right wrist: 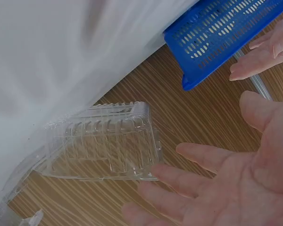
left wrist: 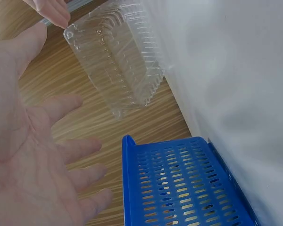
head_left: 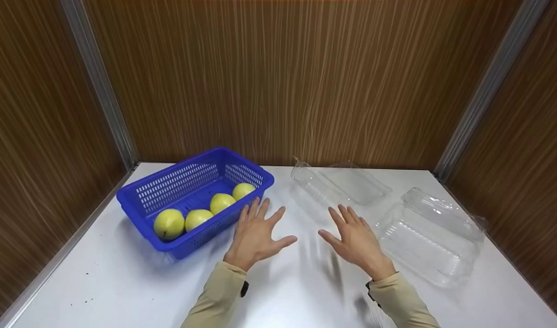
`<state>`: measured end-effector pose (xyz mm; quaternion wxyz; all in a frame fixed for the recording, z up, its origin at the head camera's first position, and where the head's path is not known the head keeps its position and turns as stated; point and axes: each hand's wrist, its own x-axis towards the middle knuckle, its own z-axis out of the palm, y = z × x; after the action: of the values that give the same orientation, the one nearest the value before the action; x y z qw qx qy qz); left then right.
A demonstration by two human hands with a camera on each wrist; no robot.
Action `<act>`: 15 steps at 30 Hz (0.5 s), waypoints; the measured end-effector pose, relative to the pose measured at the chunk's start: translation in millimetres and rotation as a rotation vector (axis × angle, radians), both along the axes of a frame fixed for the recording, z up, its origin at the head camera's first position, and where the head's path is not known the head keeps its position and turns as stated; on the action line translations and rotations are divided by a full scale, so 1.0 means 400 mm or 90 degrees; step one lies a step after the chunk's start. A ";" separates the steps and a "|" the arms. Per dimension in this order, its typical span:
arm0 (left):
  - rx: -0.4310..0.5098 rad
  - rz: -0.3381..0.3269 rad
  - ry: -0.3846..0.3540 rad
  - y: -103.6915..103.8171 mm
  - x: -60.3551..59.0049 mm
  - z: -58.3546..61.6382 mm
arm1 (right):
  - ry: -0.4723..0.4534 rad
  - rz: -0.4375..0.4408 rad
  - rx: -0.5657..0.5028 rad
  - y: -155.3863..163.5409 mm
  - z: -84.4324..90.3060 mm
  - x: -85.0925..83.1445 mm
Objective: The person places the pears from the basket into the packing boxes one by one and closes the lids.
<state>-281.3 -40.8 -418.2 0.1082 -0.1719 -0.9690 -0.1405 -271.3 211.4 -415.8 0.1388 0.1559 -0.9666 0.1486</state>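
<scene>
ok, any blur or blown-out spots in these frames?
Head view: sharp overall, but smeared shadows on the table beneath the right hand suggest motion blur. Left wrist view: the left hand is washed out and soft, while the blue basket is crisp. Right wrist view: the tabletop is nearly blown white, and the clear container stays legible.

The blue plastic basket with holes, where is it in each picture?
Head view: the blue plastic basket sits left of centre on the white table, beside the left hand.
Left wrist view: bottom centre.
Right wrist view: top right corner.
Shared landmark: the clear plastic clamshell box.
</scene>
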 end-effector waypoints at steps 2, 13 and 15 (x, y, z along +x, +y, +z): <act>-0.002 0.001 -0.001 0.002 -0.001 0.000 | 0.036 -0.005 -0.015 0.003 -0.003 -0.005; 0.008 0.007 0.084 0.009 -0.013 -0.009 | 0.180 -0.076 -0.124 0.032 0.003 -0.072; 0.011 0.005 0.103 0.008 -0.016 -0.014 | 0.190 -0.092 -0.136 0.038 0.011 -0.084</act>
<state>-287.7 -37.7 -423.7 0.1881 -0.1779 -0.9566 -0.1338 -304.8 226.4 -411.4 0.3070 0.0905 -0.9226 0.2152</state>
